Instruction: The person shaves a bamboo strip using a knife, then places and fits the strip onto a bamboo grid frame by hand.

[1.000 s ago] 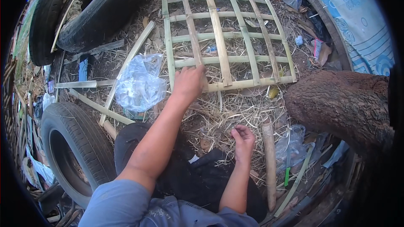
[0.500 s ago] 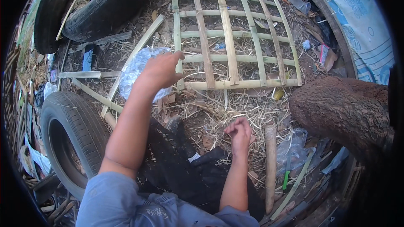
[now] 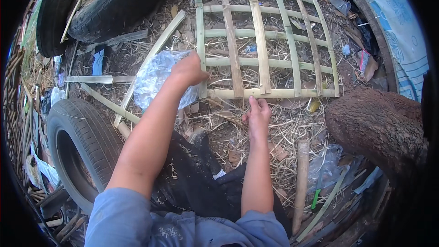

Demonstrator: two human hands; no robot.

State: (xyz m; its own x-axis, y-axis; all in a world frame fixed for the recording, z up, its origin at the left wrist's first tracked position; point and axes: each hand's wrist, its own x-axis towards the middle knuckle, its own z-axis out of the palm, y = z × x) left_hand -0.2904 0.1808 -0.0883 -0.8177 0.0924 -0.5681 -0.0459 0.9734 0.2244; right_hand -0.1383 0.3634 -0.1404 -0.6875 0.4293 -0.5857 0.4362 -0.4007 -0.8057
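Observation:
A lattice of crossed bamboo slats point(image 3: 264, 55) lies on the ground in front of me. My left hand point(image 3: 189, 68) is closed at its left edge slat, the thumb reaching across the slat and the other fingers mostly hidden. My right hand point(image 3: 259, 113) is at the near rail point(image 3: 283, 93), fingers curled, with a fingertip against the rail's underside. Whatever small thing it may hold does not show. Under my left wrist and forearm lies a crumpled clear plastic bag point(image 3: 157, 75).
Old tires stand at left: a near tire point(image 3: 96, 128) and a far tire point(image 3: 119, 9). A thick tree trunk point(image 3: 370, 123) juts in from the right. Near my right forearm are a wooden stick point(image 3: 302, 178) and a green-handled knife point(image 3: 316, 198). Bamboo shavings point(image 3: 292, 123) litter the ground.
My right hand has moved forward from above my lap to the near rail. My left hand has closed in at the left slat. The lattice sits slightly farther up and right in view.

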